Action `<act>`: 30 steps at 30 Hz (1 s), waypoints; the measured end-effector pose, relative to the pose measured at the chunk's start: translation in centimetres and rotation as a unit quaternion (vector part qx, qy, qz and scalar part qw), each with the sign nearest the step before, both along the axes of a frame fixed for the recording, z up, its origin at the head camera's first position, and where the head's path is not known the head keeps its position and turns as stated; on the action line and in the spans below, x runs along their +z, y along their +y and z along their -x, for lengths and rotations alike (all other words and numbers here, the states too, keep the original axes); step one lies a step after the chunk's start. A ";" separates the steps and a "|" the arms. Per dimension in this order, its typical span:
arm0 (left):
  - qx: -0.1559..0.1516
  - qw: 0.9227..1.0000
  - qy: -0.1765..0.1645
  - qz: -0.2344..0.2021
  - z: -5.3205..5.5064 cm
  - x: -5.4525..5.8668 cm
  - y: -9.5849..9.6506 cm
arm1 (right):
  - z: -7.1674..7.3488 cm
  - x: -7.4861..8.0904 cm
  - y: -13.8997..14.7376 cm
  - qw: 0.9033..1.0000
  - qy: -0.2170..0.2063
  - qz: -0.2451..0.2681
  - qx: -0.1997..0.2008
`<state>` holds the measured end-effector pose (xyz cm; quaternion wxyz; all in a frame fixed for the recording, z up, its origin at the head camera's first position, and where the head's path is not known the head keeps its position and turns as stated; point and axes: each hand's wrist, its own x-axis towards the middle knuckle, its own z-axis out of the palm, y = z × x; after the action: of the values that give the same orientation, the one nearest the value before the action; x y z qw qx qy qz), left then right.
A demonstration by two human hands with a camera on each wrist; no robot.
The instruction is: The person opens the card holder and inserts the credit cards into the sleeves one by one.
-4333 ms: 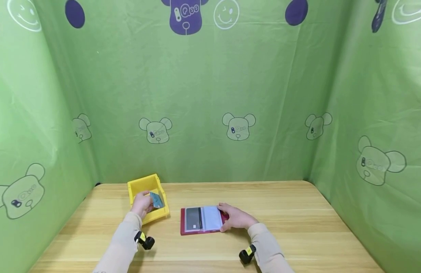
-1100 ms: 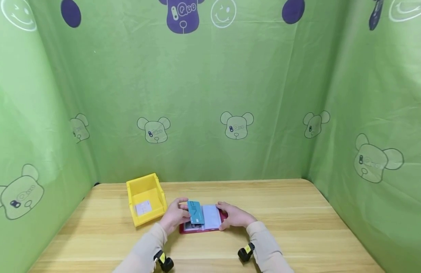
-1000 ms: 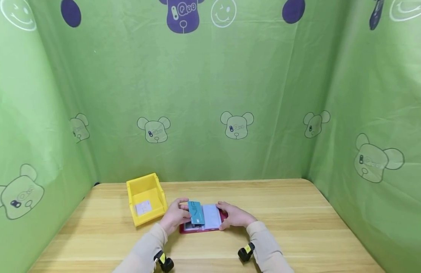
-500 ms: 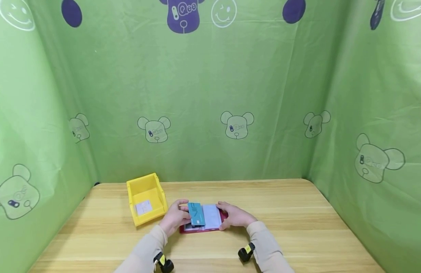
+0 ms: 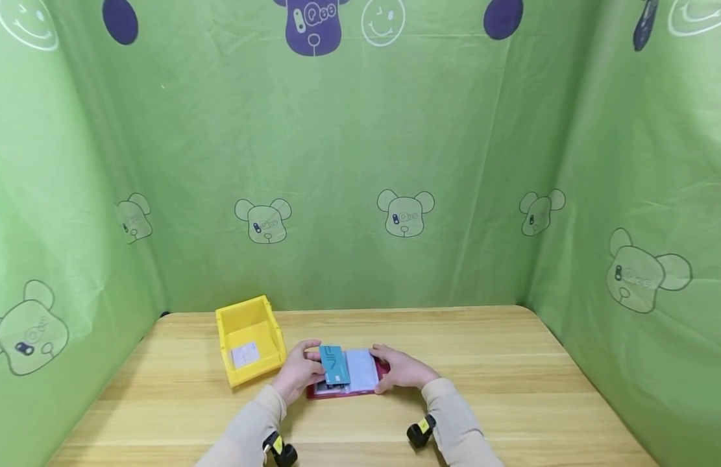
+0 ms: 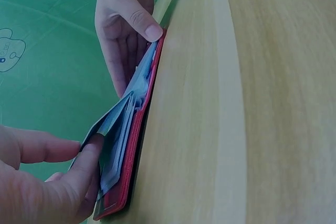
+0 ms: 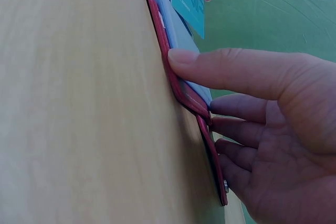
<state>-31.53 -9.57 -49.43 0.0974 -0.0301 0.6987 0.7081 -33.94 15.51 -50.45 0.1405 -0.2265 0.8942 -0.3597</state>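
In the head view, my left hand (image 5: pixel 300 373) pinches a teal card (image 5: pixel 335 365) marked "VIP" between thumb and fingers. The card slants over the left page of an open red card holder (image 5: pixel 312 393), hiding most of a dark card there. From the left wrist view, the card (image 6: pixel 107 116) angles up off the stacked clear sleeves (image 6: pixel 116 156). My right hand (image 5: pixel 403 370) grips the holder's right edge. Its thumb (image 7: pixel 184 57) presses on the red cover near a pale blue sleeve (image 7: pixel 181 40) in the right wrist view, fingers at the far side.
A yellow bin (image 5: pixel 224 337) stands left of the holder with a whitish card (image 5: pixel 245 355) lying in it. Green printed curtains (image 5: pixel 337 272) enclose the wooden table (image 5: pixel 512 376) at the back and sides. Black cameras (image 5: pixel 281 449) are strapped to both wrists.
My left hand has brought the teal card out of the yellow bin, rightward to the holder's left page. Over the last second it barely shifts. My right hand stays at the holder's edge.
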 end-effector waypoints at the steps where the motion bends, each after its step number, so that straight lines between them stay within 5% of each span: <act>1: 0.000 1.000 0.001 0.000 0.0 0.0 0.0 | 0.0 0.0 0.0 1.000 -0.001 0.000 -0.002; 30: -0.046 0.990 0.045 0.122 -0.3 1.0 0.8 | -0.1 0.0 0.0 1.000 -0.002 0.003 -0.004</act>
<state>-31.22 -8.77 -48.42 0.0942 0.0223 0.7843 0.6128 -33.84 15.46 -50.42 0.1400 -0.2224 0.8938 -0.3634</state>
